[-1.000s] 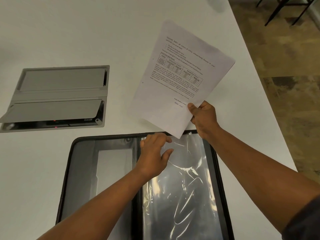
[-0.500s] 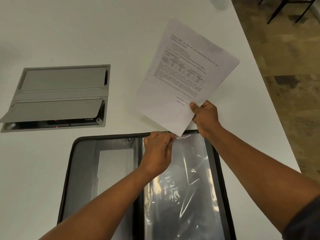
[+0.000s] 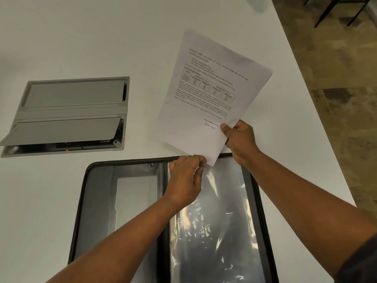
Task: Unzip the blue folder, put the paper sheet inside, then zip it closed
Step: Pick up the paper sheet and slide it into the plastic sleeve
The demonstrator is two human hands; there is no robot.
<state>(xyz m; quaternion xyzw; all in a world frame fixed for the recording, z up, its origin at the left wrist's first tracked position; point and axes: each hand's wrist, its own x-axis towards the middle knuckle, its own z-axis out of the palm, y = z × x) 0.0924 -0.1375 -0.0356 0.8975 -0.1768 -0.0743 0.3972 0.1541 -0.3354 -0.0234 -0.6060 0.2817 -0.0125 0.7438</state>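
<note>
The folder [image 3: 98, 201] lies open flat on the white table, dark inside, with a zip edge around it. Its right half holds clear plastic sleeves [image 3: 220, 221] that shine. My right hand [image 3: 239, 142] grips the printed paper sheet [image 3: 212, 94] by its lower right edge and holds it tilted above the folder's top edge. My left hand [image 3: 186, 178] pinches the top edge of a plastic sleeve, just under the sheet's bottom corner. The sheet's corner touches my left fingertips.
A grey cable box [image 3: 67, 115] with hinged lids is sunk into the table [image 3: 81, 37] at the left. The table's right edge runs diagonally past my right arm, with patterned floor [image 3: 336, 99] and dark chair legs [image 3: 330, 9] beyond.
My left hand rose from the sleeve surface to pinch its top edge. The sheet swung more upright and its bottom corner came down to my left fingers.
</note>
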